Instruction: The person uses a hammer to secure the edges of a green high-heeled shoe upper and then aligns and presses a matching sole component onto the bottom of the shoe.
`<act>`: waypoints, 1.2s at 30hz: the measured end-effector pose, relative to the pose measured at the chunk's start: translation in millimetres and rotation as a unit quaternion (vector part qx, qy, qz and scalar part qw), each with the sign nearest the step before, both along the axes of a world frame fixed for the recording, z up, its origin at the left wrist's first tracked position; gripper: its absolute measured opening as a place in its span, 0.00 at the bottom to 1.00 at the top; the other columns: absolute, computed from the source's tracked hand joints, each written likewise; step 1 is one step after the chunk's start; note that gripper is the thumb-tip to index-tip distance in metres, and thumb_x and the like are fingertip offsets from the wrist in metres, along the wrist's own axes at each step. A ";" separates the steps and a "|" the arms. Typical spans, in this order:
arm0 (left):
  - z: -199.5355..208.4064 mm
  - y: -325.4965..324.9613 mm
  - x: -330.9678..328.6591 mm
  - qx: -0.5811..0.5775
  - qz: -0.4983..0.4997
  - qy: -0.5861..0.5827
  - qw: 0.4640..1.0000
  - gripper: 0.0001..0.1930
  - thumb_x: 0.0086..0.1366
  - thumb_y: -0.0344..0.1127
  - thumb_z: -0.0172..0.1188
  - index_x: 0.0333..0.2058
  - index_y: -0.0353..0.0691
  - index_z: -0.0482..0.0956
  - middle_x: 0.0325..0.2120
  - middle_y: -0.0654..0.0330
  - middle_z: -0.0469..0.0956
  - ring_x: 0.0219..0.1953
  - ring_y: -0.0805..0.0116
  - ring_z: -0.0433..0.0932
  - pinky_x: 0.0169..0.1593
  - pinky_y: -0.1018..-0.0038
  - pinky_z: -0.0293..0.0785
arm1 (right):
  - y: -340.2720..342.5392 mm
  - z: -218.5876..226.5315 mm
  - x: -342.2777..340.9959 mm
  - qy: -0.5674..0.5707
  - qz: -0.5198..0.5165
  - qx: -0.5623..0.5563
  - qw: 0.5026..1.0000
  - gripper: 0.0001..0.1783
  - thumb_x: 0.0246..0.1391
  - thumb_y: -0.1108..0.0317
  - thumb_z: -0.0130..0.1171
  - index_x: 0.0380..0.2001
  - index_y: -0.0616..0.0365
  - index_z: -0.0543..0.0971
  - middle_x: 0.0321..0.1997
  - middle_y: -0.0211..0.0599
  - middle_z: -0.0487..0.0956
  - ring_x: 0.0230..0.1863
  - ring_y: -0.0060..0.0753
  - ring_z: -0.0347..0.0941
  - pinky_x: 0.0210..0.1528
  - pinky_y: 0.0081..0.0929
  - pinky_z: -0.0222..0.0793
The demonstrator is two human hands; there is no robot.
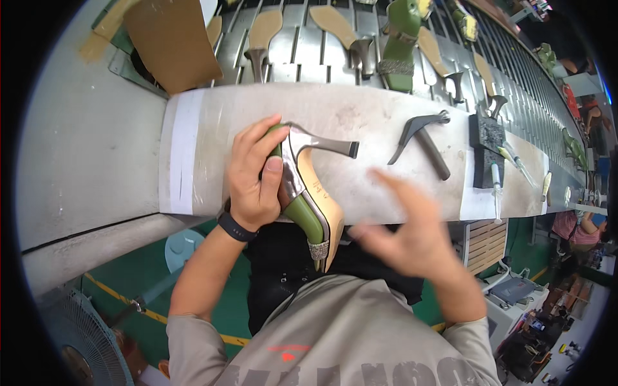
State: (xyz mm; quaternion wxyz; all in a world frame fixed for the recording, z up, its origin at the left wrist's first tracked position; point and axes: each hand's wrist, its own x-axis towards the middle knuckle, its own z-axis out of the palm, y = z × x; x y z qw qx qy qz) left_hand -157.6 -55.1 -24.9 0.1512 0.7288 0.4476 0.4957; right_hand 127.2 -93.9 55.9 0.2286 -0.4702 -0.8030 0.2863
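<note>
My left hand (254,170) is wrapped round the back of a high-heeled shoe (301,219), whose tan sole faces to the right. The shoe has a green last inside, a shiny metallic upper, a glittery band near the toe and a dark heel pointing right. Its toe hangs past the near edge of the bench. My right hand (409,235), smeared by motion, is apart from the shoe, to its right, with thumb and forefinger spread and nothing visible between them. A hammer (425,138) with a dark head lies on the bench beyond my right hand.
The grey bench (367,109) spans in front of me. Behind it, a slatted conveyor (296,45) carries soles with heels (264,29) and a green shoe last (399,55). A dark block (486,138) and a syringe (496,183) lie right. A fan (84,334) stands lower left.
</note>
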 end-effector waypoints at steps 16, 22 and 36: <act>42.7 -23.0 38.0 -0.345 -0.004 -0.449 0.824 0.21 0.72 0.33 0.65 0.60 0.34 0.73 0.51 0.59 0.81 0.50 0.70 0.81 0.55 0.70 0.77 | -25.2 -18.3 -32.3 0.264 -0.032 -0.139 0.954 0.32 0.62 0.63 0.69 0.66 0.65 0.73 0.57 0.48 0.82 0.55 0.38 0.81 0.56 0.35 0.78; 47.8 196.1 52.4 -0.238 0.049 -0.314 0.918 0.21 0.67 0.35 0.72 0.54 0.32 0.79 0.47 0.59 0.84 0.45 0.69 0.82 0.51 0.71 0.76 | -35.1 51.4 97.8 0.144 -0.021 -0.005 0.989 0.24 0.52 0.68 0.75 0.51 0.67 0.83 0.49 0.50 0.86 0.48 0.48 0.86 0.51 0.35 0.82; -21.8 181.0 74.7 -0.229 0.116 -0.079 0.963 0.41 0.66 0.33 0.70 0.72 0.28 0.58 0.72 0.41 0.63 0.76 0.53 0.60 0.77 0.60 0.53 | 311.8 -10.7 326.0 -0.566 -0.135 -0.107 0.806 0.16 0.50 0.64 0.67 0.41 0.60 0.88 0.44 0.46 0.89 0.46 0.47 0.87 0.48 0.42 0.83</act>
